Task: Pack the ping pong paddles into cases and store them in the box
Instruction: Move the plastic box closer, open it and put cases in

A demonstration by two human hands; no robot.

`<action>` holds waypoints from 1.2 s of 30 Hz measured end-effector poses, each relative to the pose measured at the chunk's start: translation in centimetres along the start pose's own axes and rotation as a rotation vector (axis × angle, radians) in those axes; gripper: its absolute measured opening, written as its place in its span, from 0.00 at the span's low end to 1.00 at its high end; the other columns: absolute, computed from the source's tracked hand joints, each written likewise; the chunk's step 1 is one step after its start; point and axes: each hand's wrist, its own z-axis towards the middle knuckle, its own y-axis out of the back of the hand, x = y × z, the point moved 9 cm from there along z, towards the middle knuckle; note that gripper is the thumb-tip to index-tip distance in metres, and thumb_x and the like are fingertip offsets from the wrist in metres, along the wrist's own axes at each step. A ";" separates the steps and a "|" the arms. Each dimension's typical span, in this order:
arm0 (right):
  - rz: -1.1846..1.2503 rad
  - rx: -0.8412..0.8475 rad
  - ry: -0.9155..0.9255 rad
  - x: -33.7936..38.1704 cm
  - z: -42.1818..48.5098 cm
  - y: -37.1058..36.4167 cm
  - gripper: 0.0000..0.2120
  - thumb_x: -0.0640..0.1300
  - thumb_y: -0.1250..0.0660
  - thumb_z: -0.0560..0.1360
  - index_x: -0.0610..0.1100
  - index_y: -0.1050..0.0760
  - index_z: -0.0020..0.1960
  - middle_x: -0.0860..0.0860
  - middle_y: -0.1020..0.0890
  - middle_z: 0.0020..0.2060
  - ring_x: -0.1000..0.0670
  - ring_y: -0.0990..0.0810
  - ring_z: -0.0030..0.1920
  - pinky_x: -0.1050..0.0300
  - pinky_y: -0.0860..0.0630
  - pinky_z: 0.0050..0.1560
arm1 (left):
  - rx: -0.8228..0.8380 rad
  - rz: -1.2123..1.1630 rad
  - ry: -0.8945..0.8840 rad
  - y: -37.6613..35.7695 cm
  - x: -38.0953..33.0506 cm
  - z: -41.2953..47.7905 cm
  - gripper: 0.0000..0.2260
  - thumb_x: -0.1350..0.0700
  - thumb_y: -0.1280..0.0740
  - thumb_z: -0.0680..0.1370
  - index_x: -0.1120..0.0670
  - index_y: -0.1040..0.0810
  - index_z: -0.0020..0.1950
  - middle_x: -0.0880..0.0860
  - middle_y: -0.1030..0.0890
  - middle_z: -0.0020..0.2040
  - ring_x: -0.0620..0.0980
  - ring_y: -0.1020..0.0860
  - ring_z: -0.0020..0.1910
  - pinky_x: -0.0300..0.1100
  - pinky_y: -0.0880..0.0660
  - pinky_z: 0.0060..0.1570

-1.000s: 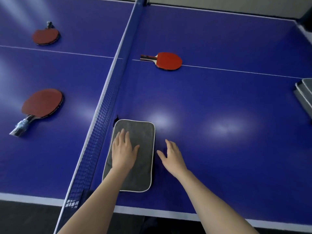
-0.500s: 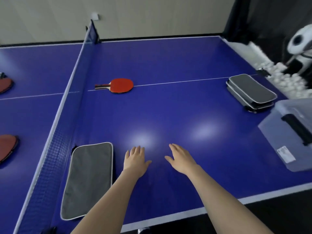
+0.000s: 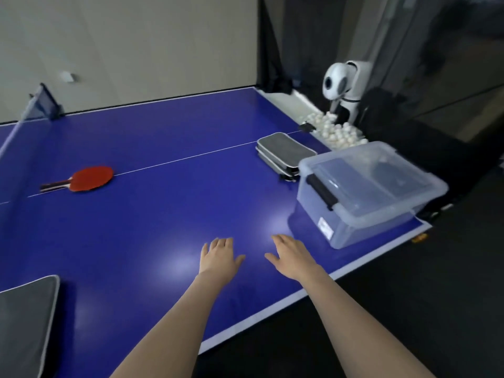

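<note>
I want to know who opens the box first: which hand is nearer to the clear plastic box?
Right. The right hand hovers just in front of the clear plastic box, near its front corner; the left hand is farther away, beyond the right hand.

The white label (image 3: 325,226) on the clear box (image 3: 362,192) is unreadable.

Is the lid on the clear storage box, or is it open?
On. The lid sits flat across the clear storage box, with its black latch down over the rim; both hands are off it.
</note>
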 end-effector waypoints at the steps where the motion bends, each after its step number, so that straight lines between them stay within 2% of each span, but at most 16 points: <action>1: 0.005 -0.020 -0.010 -1.6 -0.6 0.7 0.29 0.55 0.44 0.81 0.40 0.43 0.75 0.45 0.34 0.73 0.45 0.35 0.72 0.50 0.35 0.69 | -0.009 -0.007 -0.016 0.0 -1.8 0.2 0.27 0.42 0.45 0.82 0.55 0.44 0.77 0.53 0.38 0.76 0.52 0.45 0.77 0.51 0.51 0.75; 10: 0.035 -0.150 -0.109 -13.5 -2.6 6.2 0.24 0.53 0.42 0.81 0.40 0.37 0.71 0.45 0.29 0.66 0.44 0.31 0.68 0.51 0.33 0.65 | -0.066 -0.032 -0.140 2.2 -14.3 4.2 0.27 0.43 0.44 0.82 0.55 0.42 0.76 0.54 0.36 0.74 0.54 0.41 0.75 0.51 0.45 0.74; 18: -0.007 -0.184 -0.213 -23.8 1.0 10.0 0.24 0.52 0.43 0.81 0.39 0.37 0.71 0.44 0.29 0.67 0.44 0.31 0.67 0.52 0.35 0.65 | -0.104 -0.053 -0.187 4.1 -22.3 12.4 0.26 0.42 0.46 0.82 0.56 0.39 0.75 0.55 0.35 0.74 0.55 0.39 0.73 0.50 0.42 0.72; 28: 0.029 -0.158 -0.275 -35.1 6.1 13.7 0.29 0.54 0.44 0.81 0.39 0.44 0.76 0.43 0.36 0.73 0.44 0.37 0.73 0.51 0.39 0.71 | -0.025 -0.191 0.011 2.2 -23.2 19.3 0.30 0.37 0.49 0.80 0.56 0.39 0.74 0.55 0.31 0.71 0.56 0.34 0.69 0.51 0.35 0.64; 32: 0.020 -0.163 -0.287 -40.7 8.0 15.3 0.28 0.55 0.44 0.81 0.39 0.42 0.75 0.43 0.34 0.72 0.43 0.34 0.71 0.49 0.36 0.68 | -0.051 -0.276 0.113 1.7 -23.1 20.3 0.30 0.37 0.48 0.80 0.55 0.40 0.75 0.56 0.30 0.70 0.57 0.33 0.69 0.52 0.34 0.64; 36: 0.021 -0.253 -0.323 -46.5 10.0 17.5 0.27 0.53 0.43 0.81 0.38 0.39 0.73 0.41 0.31 0.69 0.41 0.33 0.69 0.47 0.34 0.65 | -0.123 -0.338 0.236 1.9 -23.2 20.6 0.30 0.36 0.47 0.79 0.54 0.39 0.75 0.56 0.29 0.69 0.58 0.32 0.68 0.53 0.34 0.63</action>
